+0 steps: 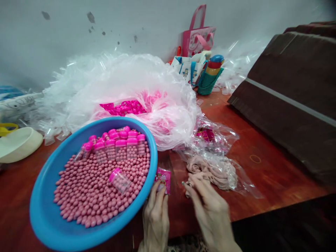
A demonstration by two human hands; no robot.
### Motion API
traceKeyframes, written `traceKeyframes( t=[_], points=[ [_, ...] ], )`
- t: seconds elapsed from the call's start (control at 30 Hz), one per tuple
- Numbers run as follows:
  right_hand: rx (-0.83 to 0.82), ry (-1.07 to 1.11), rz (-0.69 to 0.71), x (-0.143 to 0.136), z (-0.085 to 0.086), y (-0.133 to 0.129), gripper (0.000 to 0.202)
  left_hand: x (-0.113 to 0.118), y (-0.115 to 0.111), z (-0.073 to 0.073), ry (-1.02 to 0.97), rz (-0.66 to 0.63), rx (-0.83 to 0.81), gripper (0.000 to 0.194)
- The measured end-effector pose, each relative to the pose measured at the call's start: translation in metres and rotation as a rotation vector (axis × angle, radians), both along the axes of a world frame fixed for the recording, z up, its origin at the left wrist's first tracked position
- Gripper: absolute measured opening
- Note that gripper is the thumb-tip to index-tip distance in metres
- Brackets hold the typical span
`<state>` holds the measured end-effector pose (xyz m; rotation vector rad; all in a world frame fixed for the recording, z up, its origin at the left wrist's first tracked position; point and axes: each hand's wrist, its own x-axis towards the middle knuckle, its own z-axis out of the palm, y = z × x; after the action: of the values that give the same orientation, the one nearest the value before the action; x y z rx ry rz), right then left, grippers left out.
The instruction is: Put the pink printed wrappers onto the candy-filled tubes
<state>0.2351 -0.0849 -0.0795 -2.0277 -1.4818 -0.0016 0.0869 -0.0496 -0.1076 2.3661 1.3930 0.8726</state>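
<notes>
My left hand (156,215) is by the right rim of a blue basin (94,241), its fingers closed on the lower edge of a small pink printed card (165,178). Farther right, my right hand (211,210) is slightly blurred. Its thumb and fingers are pinched together, and what they hold is too small to make out. Right beyond its knuckles, a crumpled beige bundle (212,171) lies partly in a clear plastic bag. The basin holds many pink beads (91,196). Several small clear jars with pink lids stand in the beads, and one jar (120,180) lies on its side.
A large translucent bag (126,77) with pink lids sits behind the basin, among piled clear plastic tubes. Brown stacked cardboard (288,84) leans at the right. A pink bag (191,42) and a bottle (212,73) stand at the back. A white bowl (23,145) is at left.
</notes>
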Motion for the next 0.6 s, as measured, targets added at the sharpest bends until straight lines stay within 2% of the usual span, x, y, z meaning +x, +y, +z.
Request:
traceKeyframes(
  t=[0.1,0.17,0.3,0.43,0.6],
  points=[
    [-0.086,-0.004,0.087,-0.029,-0.010,0.029,0.025,-0.009,0.001,-0.001,-0.008,0.050,-0.038,0.031],
    [-0.139,-0.004,0.093,-0.039,-0.022,0.042,0.021,-0.010,0.000,-0.002,-0.018,0.073,-0.072,0.032],
    [-0.187,0.031,0.087,-0.041,-0.041,0.046,0.015,-0.012,0.000,-0.004,-0.055,0.130,-0.136,0.033],
    [-0.153,0.107,0.085,-0.037,-0.041,0.041,0.016,-0.012,0.001,-0.006,-0.096,0.163,-0.193,0.032],
    [-0.035,0.271,0.138,-0.032,-0.033,0.036,0.033,-0.009,0.003,-0.007,-0.148,0.202,-0.247,0.030]
  ],
)
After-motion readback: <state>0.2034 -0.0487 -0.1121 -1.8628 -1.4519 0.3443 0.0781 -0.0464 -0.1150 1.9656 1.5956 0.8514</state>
